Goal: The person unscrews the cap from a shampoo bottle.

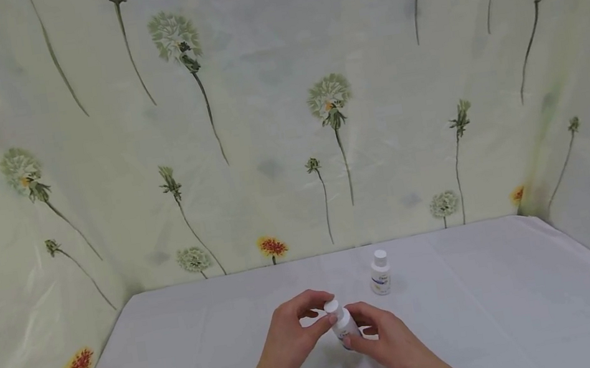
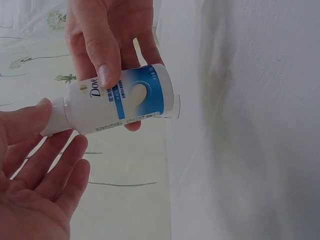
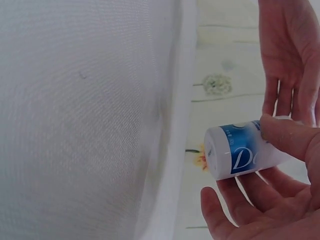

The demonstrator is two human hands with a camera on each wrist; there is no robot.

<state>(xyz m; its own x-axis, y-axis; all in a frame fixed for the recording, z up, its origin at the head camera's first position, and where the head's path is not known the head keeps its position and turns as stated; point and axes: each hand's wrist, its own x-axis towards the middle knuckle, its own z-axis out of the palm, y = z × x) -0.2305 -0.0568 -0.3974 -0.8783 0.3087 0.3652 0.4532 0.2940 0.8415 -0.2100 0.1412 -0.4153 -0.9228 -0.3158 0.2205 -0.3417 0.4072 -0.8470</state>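
Observation:
Between the two hands is a small white Dove bottle [image 2: 120,100] with a blue label, held off the table and tilted. My left hand [image 1: 291,329] pinches its white cap [image 2: 57,117] between thumb and fingers. Around the bottle's body, my right hand [image 1: 387,337] grips with the thumb on one side and fingers on the other. In the right wrist view the bottle's flat base [image 3: 216,152] faces away from the right palm. A second white bottle [image 1: 380,276], capped, stands upright on the table behind the hands.
A white cloth covers the table [image 1: 486,295]. Behind and at both sides hangs a pale curtain [image 1: 263,119] printed with dandelions, meeting the table's back edge.

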